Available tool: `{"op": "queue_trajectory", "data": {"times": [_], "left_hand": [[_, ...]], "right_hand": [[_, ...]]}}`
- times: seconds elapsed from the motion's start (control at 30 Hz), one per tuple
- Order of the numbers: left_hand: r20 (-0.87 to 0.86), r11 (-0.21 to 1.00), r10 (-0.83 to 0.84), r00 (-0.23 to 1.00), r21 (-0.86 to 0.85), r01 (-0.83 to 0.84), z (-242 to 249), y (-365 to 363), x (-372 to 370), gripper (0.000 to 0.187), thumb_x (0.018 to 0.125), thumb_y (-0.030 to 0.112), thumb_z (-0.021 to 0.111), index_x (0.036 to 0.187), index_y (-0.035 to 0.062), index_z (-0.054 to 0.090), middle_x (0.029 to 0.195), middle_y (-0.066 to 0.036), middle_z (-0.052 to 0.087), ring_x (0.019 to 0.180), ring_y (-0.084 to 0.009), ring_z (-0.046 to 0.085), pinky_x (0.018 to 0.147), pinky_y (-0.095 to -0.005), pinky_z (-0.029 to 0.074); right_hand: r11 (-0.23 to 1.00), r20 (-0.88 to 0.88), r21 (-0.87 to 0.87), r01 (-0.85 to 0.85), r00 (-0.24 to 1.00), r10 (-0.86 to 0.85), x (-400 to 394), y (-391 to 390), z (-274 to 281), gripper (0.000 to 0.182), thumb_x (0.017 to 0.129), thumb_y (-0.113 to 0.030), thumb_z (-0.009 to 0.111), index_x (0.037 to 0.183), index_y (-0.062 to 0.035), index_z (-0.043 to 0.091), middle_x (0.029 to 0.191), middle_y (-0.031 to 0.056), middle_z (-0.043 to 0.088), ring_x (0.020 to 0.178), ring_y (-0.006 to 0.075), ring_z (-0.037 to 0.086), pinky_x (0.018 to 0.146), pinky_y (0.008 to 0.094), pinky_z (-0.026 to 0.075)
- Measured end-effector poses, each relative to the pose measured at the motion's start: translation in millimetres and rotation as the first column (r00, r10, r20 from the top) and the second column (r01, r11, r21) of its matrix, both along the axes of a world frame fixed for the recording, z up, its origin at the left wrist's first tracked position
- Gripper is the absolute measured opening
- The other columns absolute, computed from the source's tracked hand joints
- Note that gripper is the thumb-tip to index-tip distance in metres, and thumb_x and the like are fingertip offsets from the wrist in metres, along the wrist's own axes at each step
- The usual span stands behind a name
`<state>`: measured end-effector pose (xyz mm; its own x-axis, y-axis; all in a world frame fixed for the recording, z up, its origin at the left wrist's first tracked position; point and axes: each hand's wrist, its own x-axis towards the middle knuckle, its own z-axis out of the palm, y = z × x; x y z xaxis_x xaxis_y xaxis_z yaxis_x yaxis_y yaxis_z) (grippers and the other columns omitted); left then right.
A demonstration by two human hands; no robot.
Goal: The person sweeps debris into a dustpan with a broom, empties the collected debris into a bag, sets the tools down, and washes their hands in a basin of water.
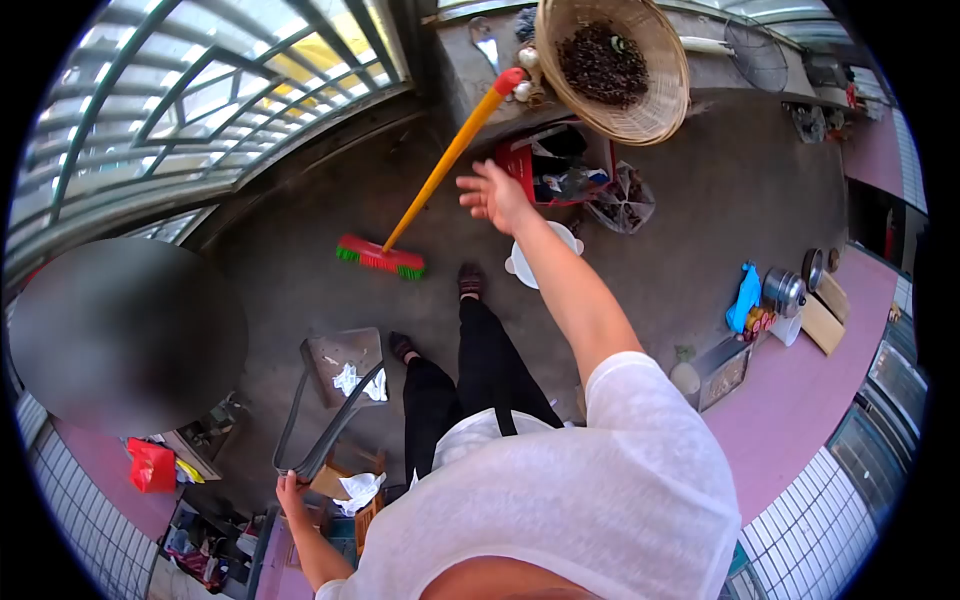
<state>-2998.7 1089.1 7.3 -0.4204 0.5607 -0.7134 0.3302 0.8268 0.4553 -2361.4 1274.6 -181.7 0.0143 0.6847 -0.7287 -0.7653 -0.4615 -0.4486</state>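
My left hand (290,486) is closed around the top of the long dark handle of a dustpan (322,357), with crumpled white paper (360,382) lying in its tray. My right hand (490,197) is stretched forward with fingers apart and nothing in it. Nearest to it is a broom (440,170) with a yellow stick, which appears apart from the fingers. The broom's red head with green bristles (380,257) stands on the floor, and its red-tipped stick slants up toward the ledge.
A wicker basket (665,75) of dark dried pieces sits on the ledge. Below are a red box (515,165), a plastic bag (628,205) and a white bucket (520,270). A metal pot (783,290) stands on the pink counter (770,400). Window bars (180,110) border the left.
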Motion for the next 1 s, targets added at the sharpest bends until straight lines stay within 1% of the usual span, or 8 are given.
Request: {"op": "queue_trajectory", "data": {"times": [0.17,0.27,0.3,0.37,0.47,0.63,0.7,1.0], "left_hand": [[-0.003,0.999,0.005,1.000,0.033,-0.005,12.6,19.3,36.4,0.025,0.080,0.029,0.051,0.073,0.0057,0.049,0.063,-0.006,0.053,0.062,-0.0172,0.055,0.054,-0.0300,0.047],[0.045,0.995,0.071,0.996,0.071,-0.075,15.3,26.5,54.3,0.021,0.080,0.025,0.051,0.078,0.0051,0.050,0.066,-0.007,0.055,0.064,-0.0167,0.056,0.056,-0.0274,0.047],[0.038,0.994,0.078,0.996,0.069,-0.081,13.3,28.6,59.8,0.021,0.080,0.025,0.051,0.078,0.0051,0.050,0.066,-0.007,0.055,0.064,-0.0167,0.056,0.056,-0.0274,0.047],[0.082,0.990,0.092,0.992,0.101,-0.100,11.3,32.4,62.1,0.022,0.080,0.027,0.051,0.077,0.0053,0.050,0.066,-0.006,0.055,0.064,-0.0164,0.056,0.058,-0.0272,0.047],[0.073,0.988,0.088,0.993,0.118,-0.096,8.3,38.2,70.9,0.024,0.080,0.029,0.050,0.076,0.0051,0.050,0.067,-0.006,0.054,0.066,-0.0169,0.055,0.060,-0.0283,0.046],[0.104,0.982,0.075,0.992,0.165,-0.092,8.9,37.3,74.5,0.026,0.080,0.029,0.048,0.078,0.0039,0.049,0.068,-0.007,0.051,0.066,-0.0169,0.051,0.062,-0.0299,0.044],[0.085,0.983,0.073,0.994,0.162,-0.087,12.4,38.0,71.4,0.028,0.079,0.032,0.050,0.076,0.0045,0.049,0.068,-0.006,0.050,0.067,-0.0170,0.051,0.063,-0.0305,0.044],[0.068,0.979,0.096,0.993,0.173,-0.107,14.3,33.0,25.7,0.023,0.081,0.027,0.051,0.076,0.0047,0.051,0.062,-0.004,0.051,0.061,-0.0124,0.052,0.056,-0.0247,0.042]], "right_hand": [[0.951,0.325,-0.300,0.079,0.945,0.024,26.0,-77.0,-60.7,0.059,0.083,-0.032,0.050,0.129,-0.0088,0.023,0.118,0.0138,0.042,0.075,0.0192,0.058,0.055,0.0301,0.047],[0.859,0.809,-0.513,-0.002,0.334,0.484,47.4,-104.2,-149.4,0.064,0.079,-0.024,0.057,0.129,-0.0056,0.021,0.121,0.0163,0.037,0.074,0.0188,0.058,0.052,0.0311,0.048],[0.923,0.915,-0.384,0.034,-0.120,0.385,52.7,-102.0,-162.1,0.065,0.077,-0.021,0.058,0.128,-0.0037,0.022,0.114,0.0170,0.042,0.069,0.0185,0.058,0.048,0.0301,0.047],[0.970,0.816,-0.243,-0.010,-0.543,0.199,63.6,-92.2,-185.8,0.066,0.076,-0.019,0.059,0.128,-0.0018,0.022,0.108,0.0176,0.046,0.064,0.0181,0.058,0.045,0.0290,0.047],[0.825,0.664,-0.564,-0.031,0.577,0.475,72.4,-53.0,-143.8,0.052,0.073,-0.024,0.059,0.113,0.0025,0.037,0.104,0.0233,0.051,0.078,0.0310,0.060,0.067,0.0360,0.048],[0.711,0.517,-0.674,-0.198,0.561,0.646,85.2,-47.1,-159.0,0.028,0.077,-0.018,0.055,0.099,-0.0032,0.047,0.082,0.0157,0.059,0.068,0.0287,0.061,0.059,0.0363,0.049],[0.524,0.596,-0.789,-0.321,-0.195,0.779,85.7,-54.3,-173.3,0.021,0.079,-0.019,0.054,0.093,-0.0037,0.053,0.087,0.0169,0.060,0.080,0.0308,0.059,0.067,0.0397,0.047],[0.597,0.723,-0.681,-0.425,-0.257,0.641,55.6,-87.5,-81.7,0.020,0.079,-0.022,0.048,0.081,-0.0031,0.055,0.077,0.0192,0.059,0.076,0.0352,0.056,0.066,0.0445,0.043]]}}
